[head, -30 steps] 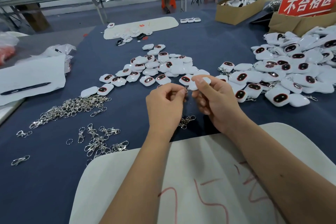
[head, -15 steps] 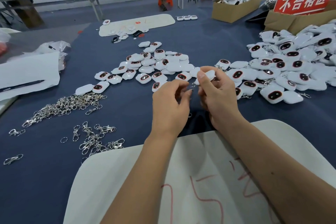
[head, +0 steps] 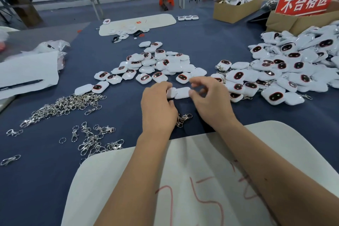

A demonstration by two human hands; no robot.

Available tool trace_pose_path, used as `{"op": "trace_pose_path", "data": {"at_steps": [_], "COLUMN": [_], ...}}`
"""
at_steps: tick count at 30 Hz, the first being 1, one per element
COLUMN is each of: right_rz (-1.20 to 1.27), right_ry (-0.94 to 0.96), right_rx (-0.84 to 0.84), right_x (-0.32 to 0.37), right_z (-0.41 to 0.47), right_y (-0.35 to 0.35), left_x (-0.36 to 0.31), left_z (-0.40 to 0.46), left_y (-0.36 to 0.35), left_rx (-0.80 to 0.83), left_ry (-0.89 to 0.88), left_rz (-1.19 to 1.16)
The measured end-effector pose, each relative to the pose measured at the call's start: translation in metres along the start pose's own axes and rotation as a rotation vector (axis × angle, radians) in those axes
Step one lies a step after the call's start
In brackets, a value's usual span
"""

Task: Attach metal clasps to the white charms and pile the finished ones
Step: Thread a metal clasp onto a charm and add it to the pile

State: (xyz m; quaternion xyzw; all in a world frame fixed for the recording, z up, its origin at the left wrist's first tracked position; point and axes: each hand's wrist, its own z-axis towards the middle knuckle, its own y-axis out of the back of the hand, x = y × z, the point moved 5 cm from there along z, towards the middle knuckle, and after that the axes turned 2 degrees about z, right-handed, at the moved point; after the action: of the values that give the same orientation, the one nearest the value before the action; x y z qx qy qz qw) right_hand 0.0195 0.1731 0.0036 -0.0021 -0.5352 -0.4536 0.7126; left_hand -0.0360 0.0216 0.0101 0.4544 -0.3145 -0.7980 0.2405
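Over the blue cloth, left hand [head: 158, 105] and right hand [head: 211, 100] both pinch one white charm [head: 180, 93].

Both hands meet mid-desk: left hand [head: 157, 104] and right hand [head: 211, 101] have their fingers on a white charm [head: 181, 92] lying face down. Loose clasps [head: 62, 106] sit at 9 o'clock, unclasped charms [head: 152, 64] at 12, and the finished pile [head: 286, 68] at 2 o'clock.

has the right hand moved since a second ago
Yes. The right hand has dropped nearer the blue cloth and loosened, with the white charm now between both hands, judged against the finished pile.
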Motion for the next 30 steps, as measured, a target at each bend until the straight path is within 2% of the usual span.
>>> {"op": "trace_pose_path", "data": {"at_steps": [3,5,8,10,12,13,16,19,23,27,30], "right_rz": [-0.157,-0.248,-0.241,-0.157,-0.027,0.039,0.292,0.457,0.423,0.469,0.433], "right_ry": [0.147,0.169,0.113,0.060,-0.036,-0.106,-0.315,-0.370,-0.258,-0.159,-0.133], "right_rx": [0.214,0.295,0.227,0.140,0.003,-0.066,-0.172,-0.186,-0.120,0.075,0.146], "right_x": [0.012,0.014,0.010,0.009,0.005,0.001,-0.015,-0.017,-0.006,0.001,0.002], "right_z": [-0.004,-0.008,-0.006,-0.004,-0.001,0.000,0.001,0.000,-0.001,-0.001,-0.004], "right_y": [-0.013,-0.019,-0.015,-0.011,-0.003,0.002,0.010,0.008,0.006,-0.002,-0.004], "left_x": [0.005,0.008,0.009,0.006,0.000,-0.004,-0.011,-0.009,-0.003,0.005,0.014], "left_z": [0.002,0.002,0.002,0.002,0.001,-0.001,-0.009,-0.007,-0.002,0.003,0.006], "left_y": [0.002,0.005,0.008,0.009,0.005,0.000,-0.015,-0.017,-0.011,-0.005,-0.003], "left_rx": [-0.017,-0.060,-0.110,-0.101,0.006,0.118,0.416,0.482,0.335,0.165,0.105], "left_ry": [0.032,0.065,0.101,0.064,-0.015,-0.054,-0.185,-0.184,-0.148,-0.098,0.031], "left_rz": [-0.019,-0.001,-0.081,-0.199,-0.283,-0.301,-0.132,-0.127,-0.074,0.027,-0.084]}}
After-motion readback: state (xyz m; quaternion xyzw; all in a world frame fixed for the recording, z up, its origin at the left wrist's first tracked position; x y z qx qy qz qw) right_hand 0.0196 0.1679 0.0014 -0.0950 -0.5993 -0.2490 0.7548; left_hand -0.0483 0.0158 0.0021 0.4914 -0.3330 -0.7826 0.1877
